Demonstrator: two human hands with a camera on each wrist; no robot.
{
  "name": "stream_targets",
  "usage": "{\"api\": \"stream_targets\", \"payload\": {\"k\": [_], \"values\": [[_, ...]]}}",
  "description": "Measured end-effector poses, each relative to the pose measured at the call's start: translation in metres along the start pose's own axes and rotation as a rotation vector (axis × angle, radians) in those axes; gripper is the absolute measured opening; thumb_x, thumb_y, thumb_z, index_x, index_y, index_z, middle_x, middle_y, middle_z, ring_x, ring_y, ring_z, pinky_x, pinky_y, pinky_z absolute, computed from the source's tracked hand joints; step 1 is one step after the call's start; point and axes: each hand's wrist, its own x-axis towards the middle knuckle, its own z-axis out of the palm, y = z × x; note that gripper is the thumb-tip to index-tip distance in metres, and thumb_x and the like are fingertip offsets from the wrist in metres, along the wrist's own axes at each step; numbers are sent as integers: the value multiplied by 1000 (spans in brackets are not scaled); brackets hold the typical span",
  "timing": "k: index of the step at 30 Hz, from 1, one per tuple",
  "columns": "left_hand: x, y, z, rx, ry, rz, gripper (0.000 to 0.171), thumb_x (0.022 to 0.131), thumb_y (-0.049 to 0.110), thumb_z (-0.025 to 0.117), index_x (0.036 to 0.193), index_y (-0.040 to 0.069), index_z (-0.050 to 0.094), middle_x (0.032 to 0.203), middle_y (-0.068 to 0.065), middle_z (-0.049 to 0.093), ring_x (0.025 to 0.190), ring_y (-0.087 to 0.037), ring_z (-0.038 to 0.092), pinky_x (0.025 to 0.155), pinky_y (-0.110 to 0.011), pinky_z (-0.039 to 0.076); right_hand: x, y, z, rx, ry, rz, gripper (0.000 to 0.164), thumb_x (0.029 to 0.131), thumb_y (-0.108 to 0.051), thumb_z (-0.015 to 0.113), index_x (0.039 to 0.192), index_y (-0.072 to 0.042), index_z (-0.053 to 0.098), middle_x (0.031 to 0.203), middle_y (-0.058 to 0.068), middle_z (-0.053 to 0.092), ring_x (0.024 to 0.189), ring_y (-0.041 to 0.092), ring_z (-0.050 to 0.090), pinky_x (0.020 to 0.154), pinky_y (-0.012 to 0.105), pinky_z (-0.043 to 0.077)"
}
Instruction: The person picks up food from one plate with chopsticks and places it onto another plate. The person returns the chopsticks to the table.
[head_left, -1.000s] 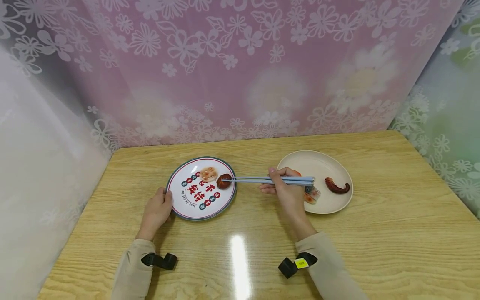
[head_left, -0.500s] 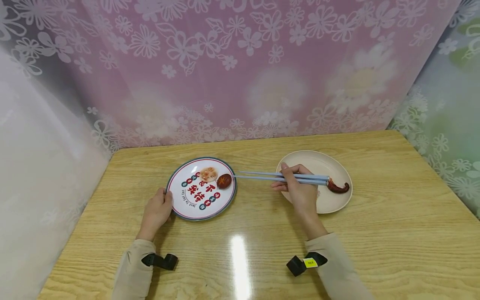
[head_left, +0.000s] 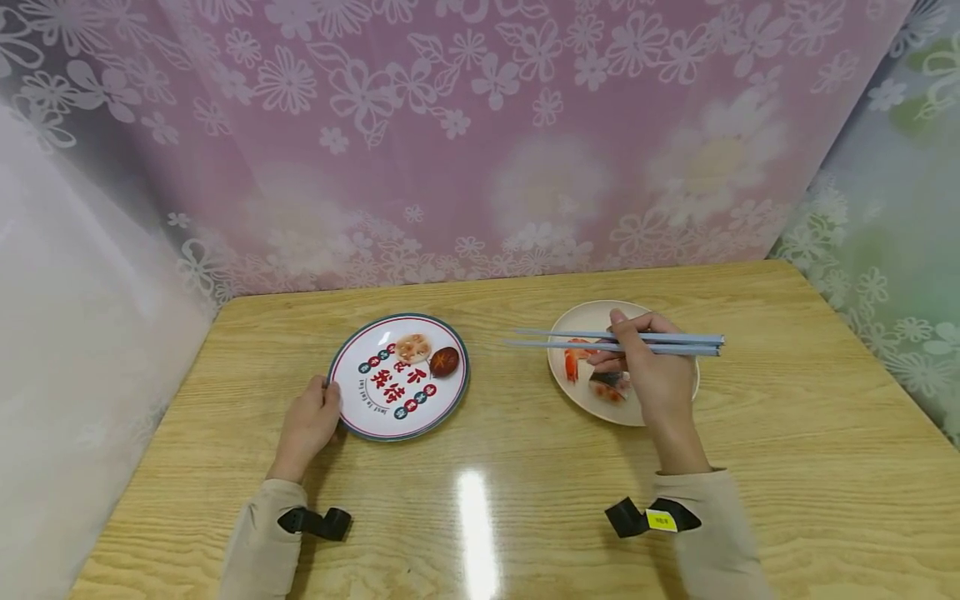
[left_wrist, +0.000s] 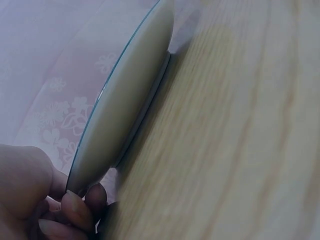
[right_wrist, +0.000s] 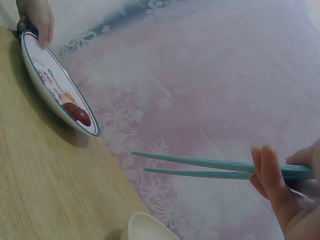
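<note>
My left hand point(head_left: 307, 421) grips the near-left rim of a white plate point(head_left: 435, 413) with a blue-green edge and red lettering. In the left wrist view its thumb and fingers pinch the plate's edge point(left_wrist: 120, 105). On that plate lie a lotus root slice point(head_left: 413, 348) and a brown mushroom cap point(head_left: 445, 362) with a star cut. My right hand point(head_left: 658, 375) holds pale blue chopsticks point(head_left: 693, 339) over the cream plate point(head_left: 596, 317). Their tips are slightly apart, nothing between them in the right wrist view. A shrimp point(head_left: 573, 367) and a dark-and-orange food piece point(head_left: 609, 386) lie beneath; my hand hides the plate's right part.
Both plates stand on a wooden table point(head_left: 540, 517), with bare wood between them. A pink flowered cloth point(head_left: 525, 167) hangs behind the table's far edge. Black wrist cameras point(head_left: 637, 518) are strapped over both sleeves.
My right hand has moved right with the chopsticks, off the mushroom and over the cream plate. The shrimp has come into view; the curved reddish-brown piece is now hidden. My left hand stays.
</note>
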Motion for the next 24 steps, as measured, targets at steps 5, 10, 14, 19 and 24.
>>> {"api": "stream_targets", "payload": {"k": [5, 10, 14, 19, 24], "values": [[0, 1, 0, -5, 5, 1, 33, 104, 21, 31, 118, -6, 46, 62, -9, 51, 47, -17, 51, 48, -31, 39, 1, -5, -7, -24, -19, -6, 34, 92, -17, 66, 89, 15, 56, 70, 11, 68, 49, 19, 66, 48, 33, 53], [0, 2, -2, -3, 1, 4, 33, 104, 20, 30, 117, -6, 46, 63, -9, 51, 48, -18, 51, 49, -31, 40, 2, -12, -14, -6, -5, -4, 29, 92, -10, 65, 87, 17, 55, 76, 9, 69, 49, 19, 66, 47, 32, 52], [0, 3, -2, 0, -1, 6, 33, 104, 20, 30, 116, -6, 46, 62, -9, 51, 47, -18, 51, 49, -31, 40, 2, -21, -22, -35, 44, -3, 29, 92, -14, 67, 85, 13, 58, 68, 9, 69, 46, 18, 65, 42, 27, 50], [-1, 1, -2, -3, -5, -2, 34, 104, 21, 30, 119, -6, 45, 63, -9, 52, 48, -18, 52, 49, -32, 41, 3, -30, -33, -8, 115, -6, 25, 90, -12, 69, 81, 9, 60, 64, 11, 68, 44, 19, 63, 41, 29, 50], [-1, 1, -1, -1, -11, -2, 34, 104, 21, 30, 118, -5, 45, 63, -9, 52, 49, -18, 52, 50, -32, 40, 5, -34, -52, 20, 204, -34, 24, 86, -7, 72, 78, 12, 61, 65, 11, 67, 42, 19, 62, 42, 27, 49]]}}
